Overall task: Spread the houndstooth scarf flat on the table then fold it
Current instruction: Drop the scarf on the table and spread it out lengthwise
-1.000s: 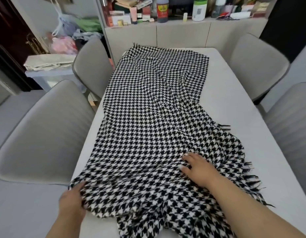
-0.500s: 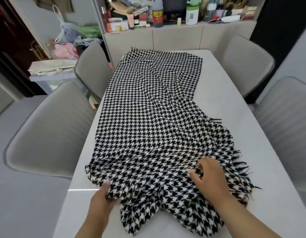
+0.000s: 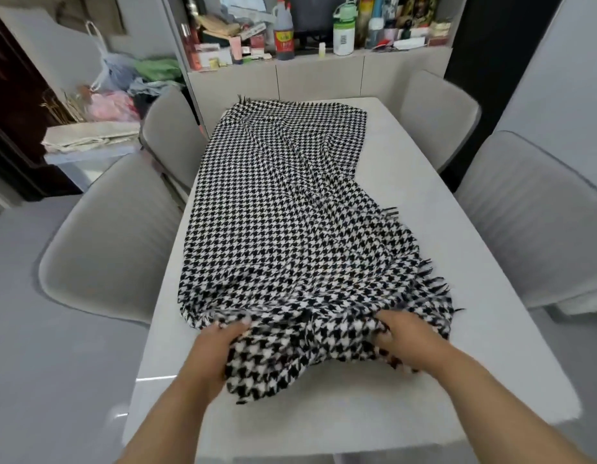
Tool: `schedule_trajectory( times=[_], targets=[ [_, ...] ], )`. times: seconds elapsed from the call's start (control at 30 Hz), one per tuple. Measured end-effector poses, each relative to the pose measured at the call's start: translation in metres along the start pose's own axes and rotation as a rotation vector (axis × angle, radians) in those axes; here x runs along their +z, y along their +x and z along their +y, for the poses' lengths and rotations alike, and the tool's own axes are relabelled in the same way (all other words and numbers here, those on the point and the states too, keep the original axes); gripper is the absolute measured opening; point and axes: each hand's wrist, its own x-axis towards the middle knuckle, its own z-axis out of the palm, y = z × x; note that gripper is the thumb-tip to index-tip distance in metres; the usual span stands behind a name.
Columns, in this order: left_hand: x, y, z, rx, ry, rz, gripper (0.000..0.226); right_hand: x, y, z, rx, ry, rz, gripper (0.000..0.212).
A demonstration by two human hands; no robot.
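White table (image 3: 407,202), scarf (image 3: 277,209) near end newly bunched, left hand (image 3: 213,349) and right hand (image 3: 404,339) grips holding it.

We see the scarf (image 3: 283,209) lying lengthwise along the table (image 3: 474,296), its near end bunched. Our left hand (image 3: 213,349) and right hand (image 3: 407,339) each grip that bunched end.

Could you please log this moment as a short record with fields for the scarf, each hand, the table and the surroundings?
scarf: black-and-white houndstooth scarf, lengthwise on the table, near end bunched, fringe along right edge
left hand: left hand grips the near-left bunched edge
right hand: right hand grips the near-right bunched edge
table: white rectangular table
surroundings: grey upholstered chairs on both sides; cluttered sideboard beyond
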Motion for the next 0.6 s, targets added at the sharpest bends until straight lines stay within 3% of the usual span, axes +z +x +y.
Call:
schedule_trajectory(
  times=[0.07, 0.17, 0.23, 0.3, 0.43, 0.6],
  targets=[
    [-0.01, -0.005, 0.03, 0.036, -0.224, -0.058, 0.028, -0.03, -0.004, -0.014, 0.041, 0.266, 0.027, 0.024],
    [-0.025, 0.007, 0.069, 0.158, -0.646, -0.082, 0.049, -0.058, 0.008, -0.02, 0.187, 0.828, 0.255, 0.037],
    [-0.025, 0.023, 0.063, 0.147, -0.683, 0.019, 0.048, -0.062, 0.022, -0.016, 0.336, 0.973, 0.376, 0.046],
    [-0.016, 0.035, 0.036, 0.065, -0.523, 0.145, 0.044, -0.054, 0.031, -0.009, 0.455, 0.846, 0.46, 0.056],
    [0.017, 0.044, -0.015, -0.113, -0.392, 0.187, 0.043, -0.024, 0.019, -0.008, 0.458, 0.506, 0.725, 0.035],
    [0.063, 0.061, -0.012, -0.112, -0.241, 0.055, 0.029, -0.001, 0.039, -0.013, 0.371, 0.386, 0.446, 0.032]
  ],
)
